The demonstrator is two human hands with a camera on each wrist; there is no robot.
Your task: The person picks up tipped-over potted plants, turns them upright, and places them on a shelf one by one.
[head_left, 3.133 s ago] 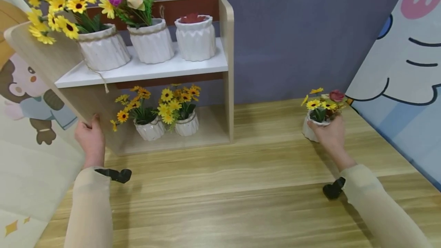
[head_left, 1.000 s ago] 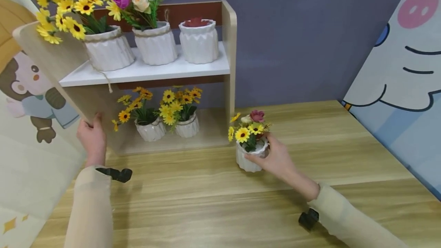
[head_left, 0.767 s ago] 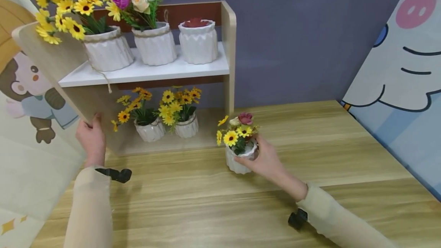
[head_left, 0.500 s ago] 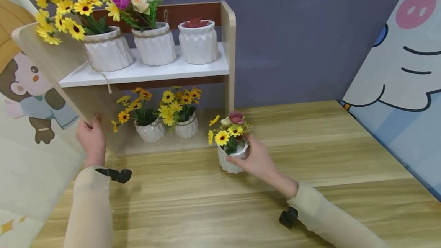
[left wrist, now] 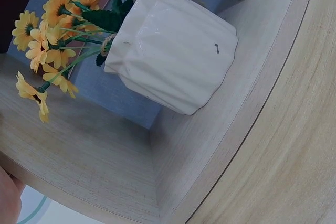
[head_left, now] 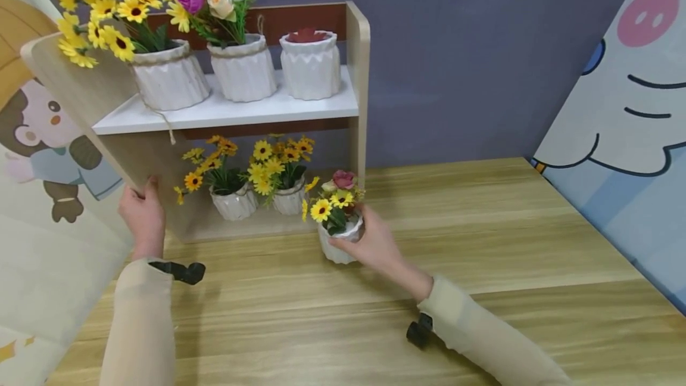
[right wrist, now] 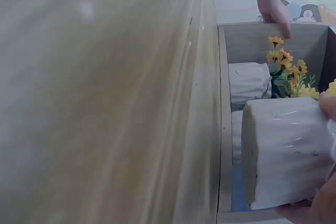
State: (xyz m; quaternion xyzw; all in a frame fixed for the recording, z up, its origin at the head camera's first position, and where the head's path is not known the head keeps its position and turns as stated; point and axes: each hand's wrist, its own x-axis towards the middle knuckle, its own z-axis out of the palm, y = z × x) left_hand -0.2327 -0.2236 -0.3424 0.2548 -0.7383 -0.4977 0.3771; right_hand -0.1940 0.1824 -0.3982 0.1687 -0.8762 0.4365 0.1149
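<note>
My right hand (head_left: 377, 243) grips a small white ribbed flowerpot (head_left: 337, 249), thumb on its near side and fingers on the far right of the rim. Yellow daisies and a dark pink rose rise from it. In the right wrist view the pot (right wrist: 289, 150) shows its underside, raised off the table, in front of the shelf's lower opening. My left hand (head_left: 143, 216) holds the front edge of the left side panel of the wooden shelf (head_left: 358, 153), thumb inside. Two smaller potted daisies stand on the lower level, the left pot (head_left: 234, 204) and the right pot (head_left: 290, 198).
On the white upper board (head_left: 230, 118) stand a pot of yellow daisies (head_left: 170, 79), a mixed bouquet pot (head_left: 243, 73) and a pot with something dark red inside (head_left: 311, 70). A grey wall (head_left: 455, 64) rises behind the wooden table (head_left: 321, 326).
My right hand has carried the potted flowers leftward from the table's far right to the front of the shelf's lower right side. The left hand stays on the panel.
</note>
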